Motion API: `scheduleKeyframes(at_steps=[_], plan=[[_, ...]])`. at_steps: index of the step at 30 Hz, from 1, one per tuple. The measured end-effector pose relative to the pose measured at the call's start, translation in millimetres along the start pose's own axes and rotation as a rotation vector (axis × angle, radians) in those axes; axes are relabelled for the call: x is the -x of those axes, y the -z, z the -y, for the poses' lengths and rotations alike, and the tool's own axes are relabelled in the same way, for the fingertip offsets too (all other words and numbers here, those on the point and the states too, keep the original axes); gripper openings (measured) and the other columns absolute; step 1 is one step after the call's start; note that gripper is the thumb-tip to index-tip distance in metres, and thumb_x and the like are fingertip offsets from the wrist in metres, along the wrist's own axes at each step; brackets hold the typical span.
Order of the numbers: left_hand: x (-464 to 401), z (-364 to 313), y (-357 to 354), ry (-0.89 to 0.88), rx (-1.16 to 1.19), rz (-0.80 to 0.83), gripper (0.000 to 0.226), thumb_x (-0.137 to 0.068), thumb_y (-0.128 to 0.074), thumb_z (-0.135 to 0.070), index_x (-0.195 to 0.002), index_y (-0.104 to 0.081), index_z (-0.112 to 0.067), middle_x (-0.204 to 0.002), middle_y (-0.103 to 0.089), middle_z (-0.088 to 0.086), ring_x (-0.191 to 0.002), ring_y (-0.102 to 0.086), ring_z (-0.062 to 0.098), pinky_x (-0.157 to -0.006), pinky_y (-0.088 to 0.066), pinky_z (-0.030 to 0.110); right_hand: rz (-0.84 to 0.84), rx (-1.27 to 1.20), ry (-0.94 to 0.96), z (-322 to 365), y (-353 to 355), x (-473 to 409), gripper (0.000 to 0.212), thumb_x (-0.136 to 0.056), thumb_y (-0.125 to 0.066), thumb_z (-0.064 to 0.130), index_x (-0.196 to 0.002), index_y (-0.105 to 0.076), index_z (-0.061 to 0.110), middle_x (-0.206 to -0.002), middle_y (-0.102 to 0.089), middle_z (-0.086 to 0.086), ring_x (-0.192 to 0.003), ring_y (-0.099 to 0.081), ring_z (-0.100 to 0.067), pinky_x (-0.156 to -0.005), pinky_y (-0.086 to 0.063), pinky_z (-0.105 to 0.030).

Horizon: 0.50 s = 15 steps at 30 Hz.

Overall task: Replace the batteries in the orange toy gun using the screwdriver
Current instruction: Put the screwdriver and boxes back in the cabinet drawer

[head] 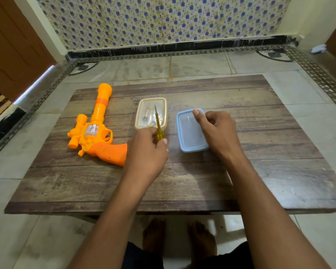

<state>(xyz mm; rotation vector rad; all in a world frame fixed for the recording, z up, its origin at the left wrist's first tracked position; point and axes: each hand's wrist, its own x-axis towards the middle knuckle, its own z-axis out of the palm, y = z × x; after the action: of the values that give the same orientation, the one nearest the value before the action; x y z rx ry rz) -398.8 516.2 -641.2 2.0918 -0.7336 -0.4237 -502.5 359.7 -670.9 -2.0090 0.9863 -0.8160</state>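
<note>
Head view, read from left to right. At far left on the wooden table [260, 162] lies the orange toy gun [97, 131], flat on its side, its barrel pointing away from the viewer toward the patterned wall [163, 20] and its grip angled toward the near centre of the table; the butt of the grip is just beside the left wrist. Next comes a shallow cream-rimmed clear tray [142, 111], resting on the table beside the gun; small items lie inside it, one of them cylindrical with a red band, but they are too small and blurred to identify with certainty. The left hand [145, 150] sits at the tray's near edge, fingers curled, pinching the translucent yellow handle of the screwdriver [158, 125]; the metal shaft points away from the viewer and its tip is above the tray's interior. Right of the tray, apart from it, is a blue-rimmed clear container [190, 140] on the table. The right hand [217, 131] grips this container along its right side, the thumb laid across the far rim and the remaining fingers curled at the right edge. Both forearms extend from the near edge of the table, and bare feet [178, 237] show on the tiled floor [318, 94] beneath it.
</note>
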Motion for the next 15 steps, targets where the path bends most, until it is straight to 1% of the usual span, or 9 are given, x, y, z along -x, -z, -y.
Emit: scheduleKeyframes(at_steps=[1,3,5,6,8,10,11,13,15], plan=[[-4,0,-3,0.004,0.086,-0.026,0.006,-0.094,-0.064,-0.017,-0.097,-0.068,-0.021,-0.081,-0.071,0.0,-0.079,-0.076,0.022,-0.077,-0.063,0.049,-0.004,-0.008,0.009,1,-1,0,0.062,-0.102,-0.058,0.045,-0.052,-0.031,0.021,-0.049,-0.031,0.007,-0.043,-0.038,-0.004,-0.045,-0.025,-0.02],[-15,-1,-10,0.061,0.246,-0.053,0.016,-0.099,-0.058,-0.01,-0.094,-0.066,-0.023,-0.085,-0.071,0.0,-0.075,-0.075,0.018,-0.076,-0.062,0.045,-0.025,-0.022,0.026,5,-4,1,0.061,-0.102,-0.057,0.046,-0.052,-0.032,0.022,-0.05,-0.032,0.006,-0.044,-0.037,-0.005,-0.046,-0.025,-0.021],[-22,-3,-15,0.093,0.379,-0.074,0.016,-0.096,-0.057,-0.011,-0.093,-0.065,-0.025,-0.087,-0.071,0.002,-0.072,-0.072,0.018,-0.082,-0.062,0.049,-0.047,-0.033,0.057,10,-9,3,0.06,-0.103,-0.057,0.045,-0.052,-0.033,0.023,-0.05,-0.034,0.006,-0.045,-0.04,-0.004,-0.046,-0.026,-0.02],[-24,-4,-17,0.092,0.405,-0.072,0.016,-0.095,-0.056,-0.012,-0.094,-0.066,-0.024,-0.089,-0.072,0.003,-0.076,-0.071,0.02,-0.087,-0.061,0.052,-0.053,-0.031,0.073,12,-13,3,0.058,-0.103,-0.056,0.044,-0.052,-0.035,0.024,-0.05,-0.037,0.006,-0.047,-0.043,-0.003,-0.045,-0.028,-0.018],[-27,-6,-21,0.068,0.415,-0.03,0.02,-0.097,-0.051,-0.012,-0.102,-0.067,-0.022,-0.099,-0.074,0.004,-0.094,-0.072,0.024,-0.092,-0.058,0.054,-0.072,-0.011,0.1,17,-21,4,0.054,-0.104,-0.054,0.046,-0.056,-0.041,0.026,-0.053,-0.044,0.006,-0.052,-0.051,-0.004,-0.045,-0.03,-0.014],[-29,-6,-21,0.073,0.475,0.0,0.027,-0.093,-0.049,-0.02,-0.112,-0.068,-0.018,-0.109,-0.074,0.009,-0.106,-0.07,0.029,-0.096,-0.057,0.056,-0.125,0.021,0.119,20,-27,4,0.051,-0.104,-0.054,0.047,-0.059,-0.043,0.026,-0.056,-0.049,0.005,-0.058,-0.058,-0.006,-0.044,-0.033,-0.015],[-31,-5,-20,0.073,0.537,0.012,0.03,-0.091,-0.048,-0.023,-0.112,-0.069,-0.018,-0.112,-0.074,0.011,-0.109,-0.07,0.03,-0.097,-0.056,0.056,-0.158,0.031,0.124,22,-28,3,0.051,-0.104,-0.054,0.047,-0.059,-0.043,0.025,-0.056,-0.048,0.005,-0.058,-0.059,-0.006,-0.044,-0.033,-0.016],[-34,-2,-20,0.046,0.608,0.014,0.021,-0.099,-0.048,-0.023,-0.104,-0.068,-0.019,-0.108,-0.074,0.007,-0.104,-0.071,0.022,-0.096,-0.058,0.048,-0.205,0.015,0.134,25,-32,2,0.051,-0.102,-0.058,0.043,-0.058,-0.04,0.024,-0.053,-0.043,0.007,-0.052,-0.052,-0.003,-0.045,-0.031,-0.014],[-36,1,-19,-0.009,0.554,-0.035,0.021,-0.11,-0.044,-0.025,-0.1,-0.061,-0.019,-0.093,-0.068,-0.002,-0.086,-0.064,0.008,-0.084,-0.055,0.034,-0.225,-0.038,0.151,31,-37,2,0.051,-0.101,-0.06,0.042,-0.058,-0.043,0.019,-0.052,-0.041,0.007,-0.049,-0.046,-0.005,-0.046,-0.029,-0.015]])
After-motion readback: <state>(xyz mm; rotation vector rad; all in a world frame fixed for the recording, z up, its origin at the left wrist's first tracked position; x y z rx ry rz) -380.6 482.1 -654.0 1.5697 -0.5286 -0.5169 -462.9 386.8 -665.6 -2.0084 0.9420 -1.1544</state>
